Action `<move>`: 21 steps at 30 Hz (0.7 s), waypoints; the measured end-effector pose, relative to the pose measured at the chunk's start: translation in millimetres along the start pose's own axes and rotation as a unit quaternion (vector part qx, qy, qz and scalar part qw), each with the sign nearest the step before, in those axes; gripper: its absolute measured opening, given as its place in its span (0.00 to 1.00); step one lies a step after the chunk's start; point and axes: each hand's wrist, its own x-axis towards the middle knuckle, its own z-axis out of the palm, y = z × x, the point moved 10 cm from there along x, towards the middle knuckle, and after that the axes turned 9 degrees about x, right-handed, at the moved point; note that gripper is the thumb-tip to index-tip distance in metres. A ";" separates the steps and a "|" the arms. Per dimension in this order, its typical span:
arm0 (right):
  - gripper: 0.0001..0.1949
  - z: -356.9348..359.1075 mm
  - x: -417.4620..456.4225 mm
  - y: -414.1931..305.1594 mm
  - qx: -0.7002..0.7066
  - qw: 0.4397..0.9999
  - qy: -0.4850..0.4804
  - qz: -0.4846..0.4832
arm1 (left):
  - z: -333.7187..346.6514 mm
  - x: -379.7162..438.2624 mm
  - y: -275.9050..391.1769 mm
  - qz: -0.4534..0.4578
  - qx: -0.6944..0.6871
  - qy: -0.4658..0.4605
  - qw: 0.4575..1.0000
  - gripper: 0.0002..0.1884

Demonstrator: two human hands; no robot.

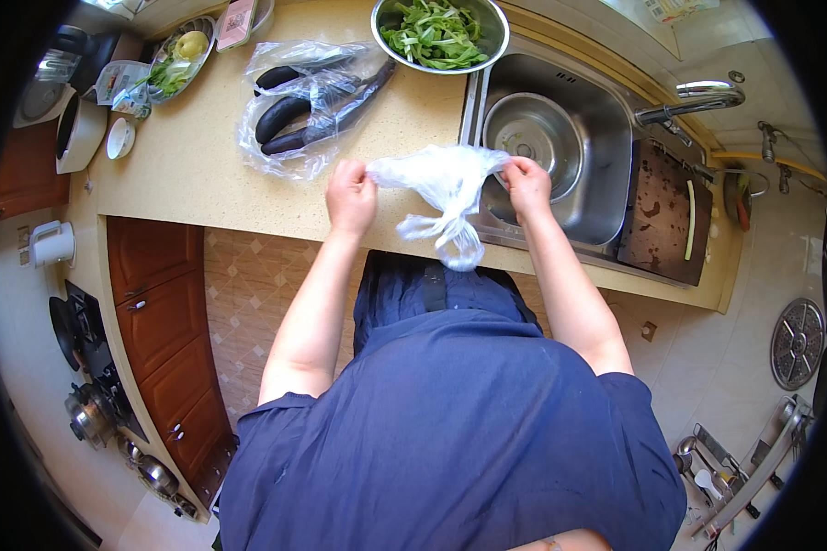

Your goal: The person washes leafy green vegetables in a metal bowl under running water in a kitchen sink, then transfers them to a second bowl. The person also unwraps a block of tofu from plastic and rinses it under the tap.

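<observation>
A thin white plastic bag [444, 182] is stretched between my two hands at the counter's front edge, its knotted handles dangling toward me. My left hand [351, 196] pinches one side of it above the countertop. At the other side my right hand [527, 184] grips it over the near left part of the sink. Just beyond my left hand, dark purple eggplants [286, 117] lie in a clear plastic bag [265, 164]. Inside the stainless steel sink [606, 200] sits a round metal basin [534, 124].
A steel bowl [503, 38] of cut leafy greens [437, 34] stands at the back. The chrome faucet [696, 102] reaches over the sink's right side. A wet cutting board [655, 213] holds a pale green stalk [690, 220]. A small white bowl [120, 139] sits far left.
</observation>
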 end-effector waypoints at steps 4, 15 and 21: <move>0.09 -4.2 -20.0 39.3 0.135 0.963 0.050 0.229 | 19.8 -23.2 -58.4 -0.230 -0.193 -0.092 0.949 0.05; 0.23 83.7 -84.5 23.9 0.083 0.920 -0.299 0.239 | -18.6 -14.5 124.5 0.178 0.157 0.031 0.971 0.14; 0.14 58.0 -68.8 -15.0 0.426 0.848 -0.143 0.281 | 29.7 10.1 -1.2 -0.132 -0.281 -0.075 0.948 0.08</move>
